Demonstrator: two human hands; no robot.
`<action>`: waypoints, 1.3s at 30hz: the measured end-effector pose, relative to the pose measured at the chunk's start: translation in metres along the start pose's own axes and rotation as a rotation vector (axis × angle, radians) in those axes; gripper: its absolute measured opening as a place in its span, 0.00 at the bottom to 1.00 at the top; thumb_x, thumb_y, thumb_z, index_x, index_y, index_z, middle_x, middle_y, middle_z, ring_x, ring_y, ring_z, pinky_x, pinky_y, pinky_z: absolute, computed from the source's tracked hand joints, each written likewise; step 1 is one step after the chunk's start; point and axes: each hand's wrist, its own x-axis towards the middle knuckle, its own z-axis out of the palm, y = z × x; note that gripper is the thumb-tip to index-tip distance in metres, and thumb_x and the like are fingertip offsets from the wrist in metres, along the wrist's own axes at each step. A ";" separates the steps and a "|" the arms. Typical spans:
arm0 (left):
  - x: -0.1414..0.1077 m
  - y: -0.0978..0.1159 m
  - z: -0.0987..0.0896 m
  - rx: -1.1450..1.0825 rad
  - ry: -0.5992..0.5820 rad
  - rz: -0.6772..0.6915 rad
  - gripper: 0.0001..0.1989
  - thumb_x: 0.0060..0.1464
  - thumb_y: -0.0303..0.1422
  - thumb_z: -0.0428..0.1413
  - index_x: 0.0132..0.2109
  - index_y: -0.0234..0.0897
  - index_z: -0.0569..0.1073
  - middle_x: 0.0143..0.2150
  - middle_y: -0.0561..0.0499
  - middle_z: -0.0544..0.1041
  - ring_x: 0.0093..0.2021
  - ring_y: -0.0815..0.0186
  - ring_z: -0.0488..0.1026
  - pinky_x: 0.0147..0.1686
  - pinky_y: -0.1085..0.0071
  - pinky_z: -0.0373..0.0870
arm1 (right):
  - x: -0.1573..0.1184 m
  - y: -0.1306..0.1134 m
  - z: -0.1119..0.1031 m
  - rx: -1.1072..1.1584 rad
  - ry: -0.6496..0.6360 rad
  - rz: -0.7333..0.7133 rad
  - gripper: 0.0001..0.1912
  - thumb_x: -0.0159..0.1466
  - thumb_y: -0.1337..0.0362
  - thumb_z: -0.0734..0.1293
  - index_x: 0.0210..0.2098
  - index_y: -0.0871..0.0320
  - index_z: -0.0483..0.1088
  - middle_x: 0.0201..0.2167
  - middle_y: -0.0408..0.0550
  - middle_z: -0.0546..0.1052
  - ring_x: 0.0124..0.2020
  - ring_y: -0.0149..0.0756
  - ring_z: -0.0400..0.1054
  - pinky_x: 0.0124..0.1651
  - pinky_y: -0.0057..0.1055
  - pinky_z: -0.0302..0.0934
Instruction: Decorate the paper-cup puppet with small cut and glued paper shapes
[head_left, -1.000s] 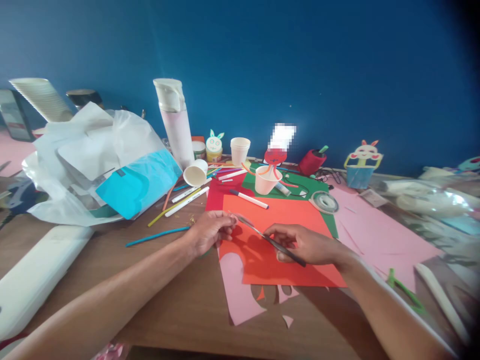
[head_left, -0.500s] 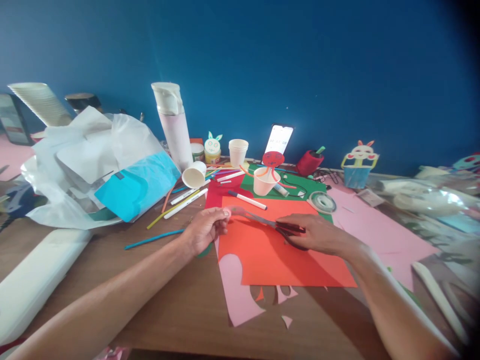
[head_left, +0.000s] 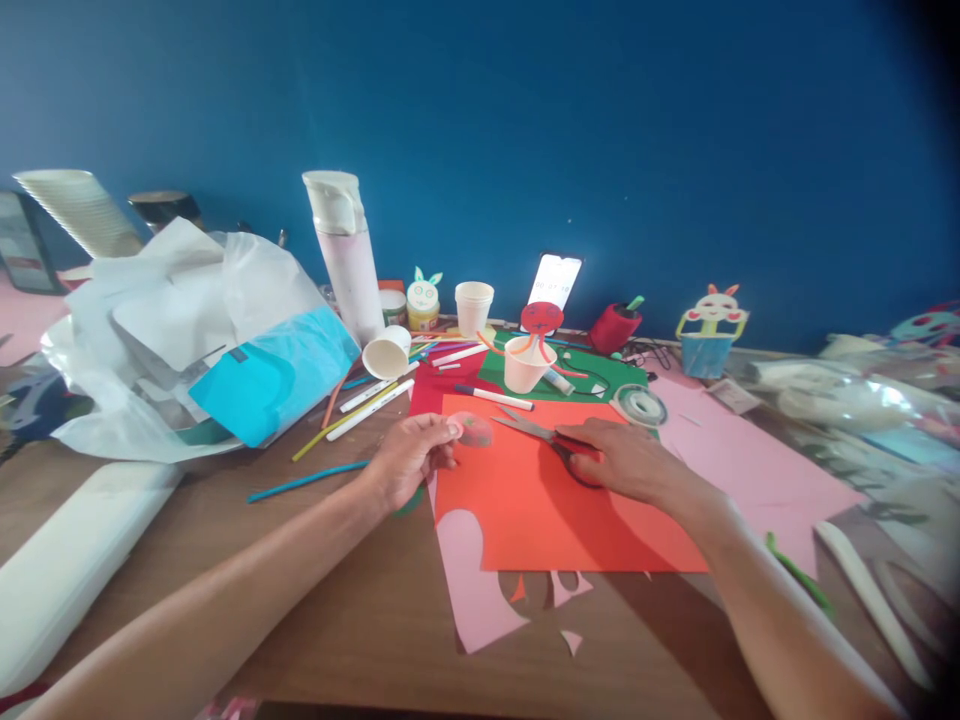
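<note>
My left hand [head_left: 409, 460] pinches a small round pink paper cut-out [head_left: 470, 430] at the left edge of an orange paper sheet [head_left: 547, 510]. My right hand [head_left: 622, 460] rests on that sheet, its fingers closed around the dark handles of a pair of scissors [head_left: 536, 432]. The blades lie low over the sheet and point left toward the cut-out. A pink sheet [head_left: 472, 585] with a cut-out notch sticks out from under the orange one near the table's front.
Markers and pencils [head_left: 367, 405] lie scattered left of the sheet. Behind it stand a foam cup [head_left: 525, 365], a tipped cup [head_left: 386, 352], a tall flask [head_left: 345, 255], a phone [head_left: 553, 280] and a tape roll [head_left: 639, 405]. A plastic bag [head_left: 187, 330] fills the left.
My right hand has lowered the scissors away from the cut-out onto the orange sheet and moved toward the back. My left hand keeps the small pink piece and has barely shifted.
</note>
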 end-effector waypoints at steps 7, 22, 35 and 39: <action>-0.005 0.002 0.004 0.070 -0.025 -0.018 0.09 0.41 0.32 0.57 0.23 0.32 0.65 0.27 0.48 0.75 0.17 0.77 0.63 0.17 0.78 0.58 | -0.001 -0.010 0.005 -0.035 0.046 -0.027 0.18 0.60 0.57 0.54 0.48 0.48 0.63 0.41 0.47 0.72 0.40 0.42 0.67 0.38 0.33 0.57; -0.006 -0.002 0.002 0.150 -0.048 -0.006 0.10 0.43 0.33 0.55 0.22 0.32 0.63 0.26 0.48 0.73 0.18 0.76 0.63 0.13 0.81 0.52 | 0.002 -0.026 0.010 0.149 0.282 -0.084 0.13 0.60 0.59 0.57 0.34 0.56 0.71 0.33 0.49 0.73 0.36 0.37 0.66 0.35 0.28 0.56; -0.015 -0.012 0.019 0.360 -0.032 0.001 0.09 0.42 0.36 0.56 0.25 0.34 0.67 0.15 0.56 0.67 0.14 0.75 0.62 0.12 0.80 0.54 | -0.008 -0.096 0.030 0.843 0.162 -0.022 0.15 0.59 0.57 0.57 0.32 0.58 0.71 0.22 0.42 0.70 0.21 0.29 0.59 0.24 0.25 0.52; -0.015 -0.018 0.019 0.379 -0.046 -0.018 0.10 0.43 0.37 0.55 0.25 0.34 0.66 0.14 0.56 0.66 0.13 0.74 0.61 0.11 0.80 0.52 | -0.002 -0.093 0.032 0.965 0.168 -0.004 0.15 0.58 0.56 0.58 0.25 0.59 0.68 0.19 0.41 0.66 0.22 0.27 0.56 0.24 0.24 0.51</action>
